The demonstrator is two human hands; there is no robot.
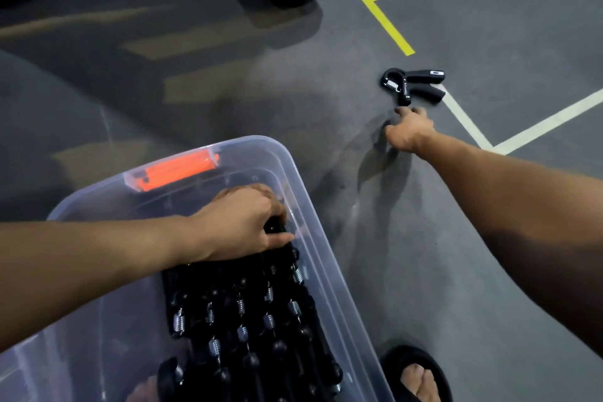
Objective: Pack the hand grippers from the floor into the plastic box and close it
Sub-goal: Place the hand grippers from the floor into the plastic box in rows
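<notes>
On floor, right hand point(409, 130) released beside hand grippers point(412, 85), left hand point(243, 222) grasping boxed gripper point(275, 227)

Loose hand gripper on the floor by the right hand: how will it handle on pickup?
The hand gripper looks rigid, so it should lift as one piece. Lying flat with splayed handles, it is unlikely to roll. The right hand can probably hook one handle; the dark grips look padded, not slippery.

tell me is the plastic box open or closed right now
Open. The plastic box has no lid on it; the left hand reaches inside onto the packed hand grippers.
</notes>
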